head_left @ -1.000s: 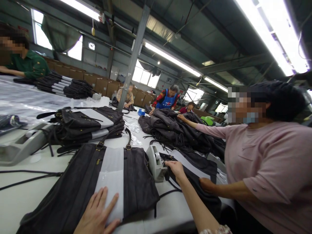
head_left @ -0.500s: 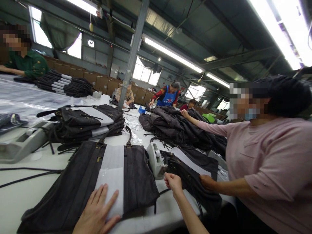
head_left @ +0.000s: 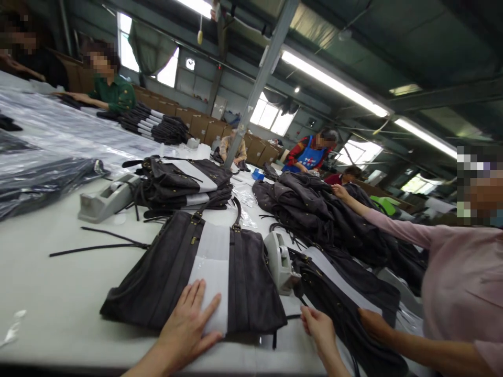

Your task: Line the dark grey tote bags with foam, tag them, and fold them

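Note:
A dark grey handbag [head_left: 157,283] lies on the table before me, its two handles pointing away. Around its middle runs a strip of white wrapping sheet [head_left: 214,243]. My left hand [head_left: 192,322] rests flat on the lower part of that strip, fingers spread. My right hand [head_left: 320,327] is raised just right of the bag, thumb and fingertips pinched together; anything between them is too small to make out. Beyond it stands a grey tape dispenser [head_left: 280,262], between this bag and a second wrapped bag [head_left: 353,288] that a co-worker's hand [head_left: 375,324] touches.
Wrapped bags are stacked [head_left: 184,183] behind mine, beside another tape dispenser [head_left: 108,199]. A heap of dark bags [head_left: 314,209] lies at back right, where the co-worker in pink [head_left: 451,272] reaches. A metal post [head_left: 259,84] rises behind. Plastic-covered goods [head_left: 51,183] lie left.
My view has swung left, so things sit further right. My right hand has drawn back from the tape dispenser's front end towards me. My left hand stays flat on the white strip.

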`<state>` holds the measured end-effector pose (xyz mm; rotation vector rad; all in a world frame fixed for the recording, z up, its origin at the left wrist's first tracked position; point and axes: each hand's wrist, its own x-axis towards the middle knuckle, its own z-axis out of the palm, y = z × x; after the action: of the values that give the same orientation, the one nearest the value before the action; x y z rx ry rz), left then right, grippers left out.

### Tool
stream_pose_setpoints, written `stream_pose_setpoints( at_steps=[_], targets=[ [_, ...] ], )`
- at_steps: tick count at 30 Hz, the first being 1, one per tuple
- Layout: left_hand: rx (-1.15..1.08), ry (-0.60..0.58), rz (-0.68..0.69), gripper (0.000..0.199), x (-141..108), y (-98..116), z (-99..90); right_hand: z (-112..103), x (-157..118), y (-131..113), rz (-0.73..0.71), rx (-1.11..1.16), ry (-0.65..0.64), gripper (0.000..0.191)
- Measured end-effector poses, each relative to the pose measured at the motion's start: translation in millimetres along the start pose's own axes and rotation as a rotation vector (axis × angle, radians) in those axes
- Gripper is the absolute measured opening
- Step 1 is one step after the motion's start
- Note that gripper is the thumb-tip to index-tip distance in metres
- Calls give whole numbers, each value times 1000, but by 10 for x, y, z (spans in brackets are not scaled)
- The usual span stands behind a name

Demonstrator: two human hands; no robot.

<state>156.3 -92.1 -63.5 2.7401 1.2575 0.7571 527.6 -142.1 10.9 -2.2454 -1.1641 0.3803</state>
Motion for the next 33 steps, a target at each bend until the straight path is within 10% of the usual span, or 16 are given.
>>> stream_pose_setpoints(
  at_steps=[7, 15, 28, 33],
  targets=[
    [-78, -48, -40, 71, -6, 3, -47, -176, 37, -1289, -531, -129, -390, 35],
    [-110, -79, -56, 75, 9, -16, -13, 487, 414, -2540, -994, -577, -951, 22],
    [-181, -113, -53, 83, 29, -71, 44, 1553, 517, -2853, -1161, -1064, -816, 11],
    [-195, -149, -34, 83, 49, -92, 27, 1826, 758, -2754, -1140, -1089, -759, 37]
  ],
)
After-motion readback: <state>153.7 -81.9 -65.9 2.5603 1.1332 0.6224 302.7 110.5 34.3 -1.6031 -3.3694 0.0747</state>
